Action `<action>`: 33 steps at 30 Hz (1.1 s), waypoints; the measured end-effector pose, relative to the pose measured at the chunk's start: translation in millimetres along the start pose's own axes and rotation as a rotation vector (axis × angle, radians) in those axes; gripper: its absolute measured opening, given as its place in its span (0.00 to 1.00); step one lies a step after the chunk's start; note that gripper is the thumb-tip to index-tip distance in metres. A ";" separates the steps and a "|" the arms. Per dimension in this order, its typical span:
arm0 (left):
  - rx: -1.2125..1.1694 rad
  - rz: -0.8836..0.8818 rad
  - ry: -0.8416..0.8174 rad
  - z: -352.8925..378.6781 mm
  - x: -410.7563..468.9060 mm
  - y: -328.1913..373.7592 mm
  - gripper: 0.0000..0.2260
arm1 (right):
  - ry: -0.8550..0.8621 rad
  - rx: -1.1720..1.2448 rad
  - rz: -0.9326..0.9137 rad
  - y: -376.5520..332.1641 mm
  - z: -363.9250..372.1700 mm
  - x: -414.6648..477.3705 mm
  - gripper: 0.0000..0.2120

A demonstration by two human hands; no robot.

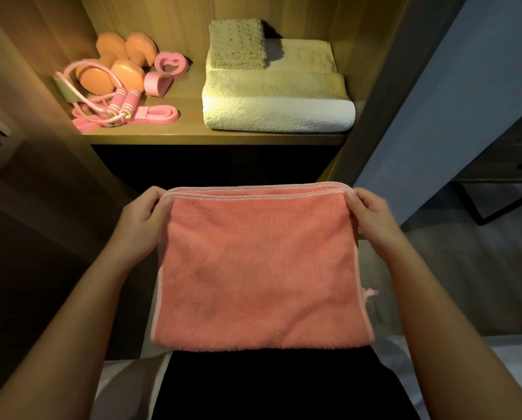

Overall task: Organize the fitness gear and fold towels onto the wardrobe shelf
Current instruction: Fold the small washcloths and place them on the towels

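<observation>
Left hand (141, 216) and right hand (370, 212) pinch top corners of folded pink towel (259, 268) before wardrobe shelf (193, 136).

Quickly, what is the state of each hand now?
Left hand: pinching the top left corner of the folded pink textured towel.
Right hand: pinching its top right corner.

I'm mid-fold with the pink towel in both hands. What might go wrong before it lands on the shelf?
1. The left hand and right hand pinch only the top corners of the pink towel; its doubled layers may slip apart as it is folded again.
2. The small beige towel sits off-centre, toward the back left of the large white towel, so a third towel on top could lie uneven and slide.
</observation>
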State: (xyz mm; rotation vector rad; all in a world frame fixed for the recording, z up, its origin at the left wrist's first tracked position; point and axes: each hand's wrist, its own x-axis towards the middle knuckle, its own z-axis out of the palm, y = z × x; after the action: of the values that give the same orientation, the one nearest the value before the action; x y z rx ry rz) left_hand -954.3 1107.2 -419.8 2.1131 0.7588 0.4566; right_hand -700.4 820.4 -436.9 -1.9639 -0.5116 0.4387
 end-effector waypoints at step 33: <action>0.354 0.326 0.073 -77.8 85.4 87.2 0.07 | -0.176 -0.527 -0.417 -115.0 -65.6 46.0 0.12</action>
State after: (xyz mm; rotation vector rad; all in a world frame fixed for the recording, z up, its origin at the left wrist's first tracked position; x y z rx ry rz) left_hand -902.0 1167.0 -298.9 2.5809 0.5655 0.6112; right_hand -646.5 840.8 -309.2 -2.2409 -1.2216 0.2211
